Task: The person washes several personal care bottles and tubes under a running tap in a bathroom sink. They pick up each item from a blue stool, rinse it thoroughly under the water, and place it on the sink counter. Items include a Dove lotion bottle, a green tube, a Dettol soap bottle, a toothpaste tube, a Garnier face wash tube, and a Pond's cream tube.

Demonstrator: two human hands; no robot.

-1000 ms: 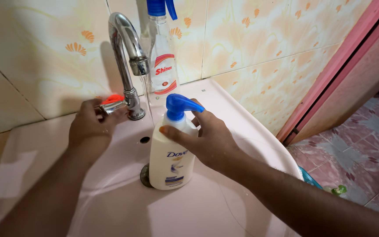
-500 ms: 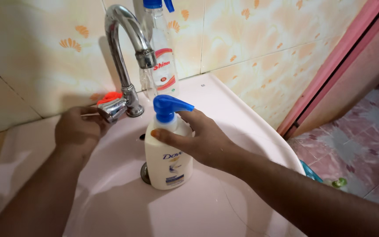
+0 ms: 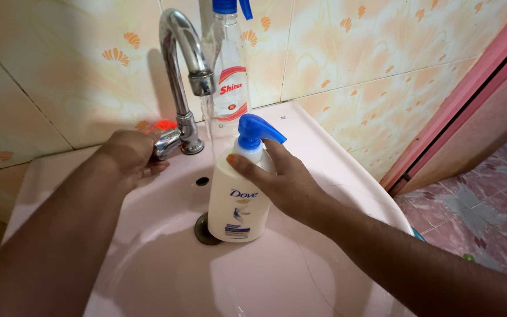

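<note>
Both hands busy: left hand (image 3: 129,154) wraps tap handle (image 3: 162,141), right hand (image 3: 283,179) clasps pump bottle (image 3: 237,196) standing upright in basin (image 3: 300,270) over the drain (thin stream visible) — bottle not yet under spout.

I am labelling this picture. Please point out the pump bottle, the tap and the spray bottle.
pump bottle (image 3: 236,202), head view, on its white body.
tap (image 3: 178,41), head view, on its curved spout.
spray bottle (image 3: 232,94), head view, on its label.
</note>
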